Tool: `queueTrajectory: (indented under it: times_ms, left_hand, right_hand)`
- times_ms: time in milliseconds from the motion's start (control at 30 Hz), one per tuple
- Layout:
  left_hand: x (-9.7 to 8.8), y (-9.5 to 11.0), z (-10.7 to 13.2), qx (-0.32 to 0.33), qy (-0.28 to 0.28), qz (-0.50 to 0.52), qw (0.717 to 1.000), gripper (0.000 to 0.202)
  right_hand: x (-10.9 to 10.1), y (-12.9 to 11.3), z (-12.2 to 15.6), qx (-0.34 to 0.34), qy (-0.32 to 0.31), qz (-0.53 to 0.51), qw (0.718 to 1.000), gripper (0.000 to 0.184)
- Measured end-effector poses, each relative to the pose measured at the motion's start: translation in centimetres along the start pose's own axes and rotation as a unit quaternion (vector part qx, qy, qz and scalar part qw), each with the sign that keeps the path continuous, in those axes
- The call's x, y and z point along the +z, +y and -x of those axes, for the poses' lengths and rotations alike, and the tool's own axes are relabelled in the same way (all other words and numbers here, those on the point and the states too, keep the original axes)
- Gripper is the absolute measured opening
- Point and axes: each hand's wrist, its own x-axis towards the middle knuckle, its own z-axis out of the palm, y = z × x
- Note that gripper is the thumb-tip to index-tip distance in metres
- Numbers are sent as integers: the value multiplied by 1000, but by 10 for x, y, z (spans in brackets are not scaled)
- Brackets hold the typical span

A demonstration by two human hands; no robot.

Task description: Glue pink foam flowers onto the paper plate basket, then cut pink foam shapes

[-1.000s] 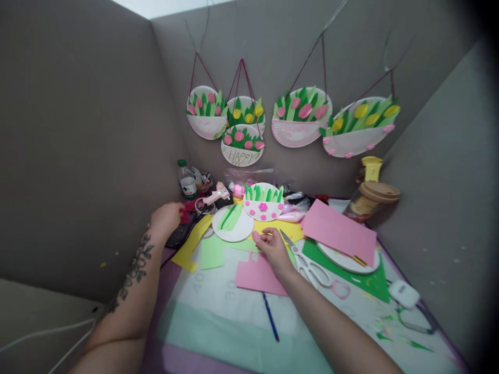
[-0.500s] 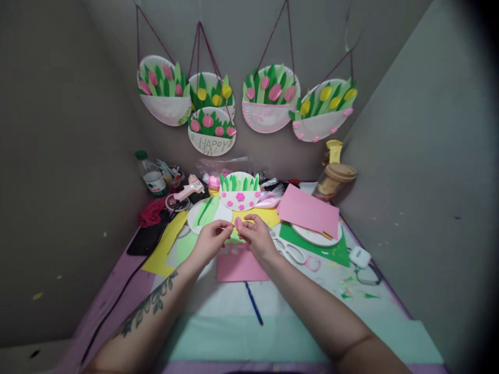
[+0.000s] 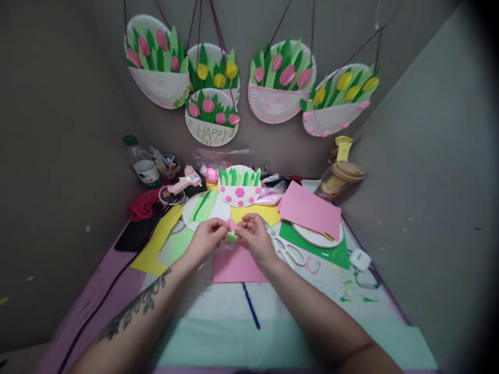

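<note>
Between my two hands is a small pink paper petal [image 3: 232,225], held above the table's middle. The fingertips of my left hand [image 3: 210,236] pinch its left side. My right hand [image 3: 255,236] has its thumb and fingers closed at the petal's right edge. Below them lies a pink paper sheet [image 3: 237,266]. Just beyond stands a half-plate basket [image 3: 239,196] with pink flowers on its front and green paper leaves above. White-handled scissors [image 3: 288,249] lie right of my right hand.
A blue pencil [image 3: 251,306] lies in front. Leftward are a glue gun [image 3: 186,181], red yarn [image 3: 143,206] and a bottle [image 3: 144,166]. Pink card [image 3: 310,208] covers a paper plate [image 3: 317,236] on green paper [image 3: 339,254]. A lidded cup [image 3: 339,179] stands at the back right.
The pink petal has passed from my right fingers toward my left and now shows a wider face. My view has tilted down slightly and closer.
</note>
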Motion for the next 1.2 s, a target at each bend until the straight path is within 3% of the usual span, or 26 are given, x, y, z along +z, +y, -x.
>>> queueTrajectory:
  times_ms: [300,967,1200]
  left_hand:
    - [0,-1,1,2,-19,3,1000,25]
    - [4,-4,3,5,1,23,1000,25]
    - [4,2,6,45,-23,-56,997,24]
  right_hand:
    - [-5,-4,-2,-28,-15,43,999,30]
    - [-2,-4,0,-26,6,57,998,29]
    - [-5,-4,-1,-42,-9,87,995,26]
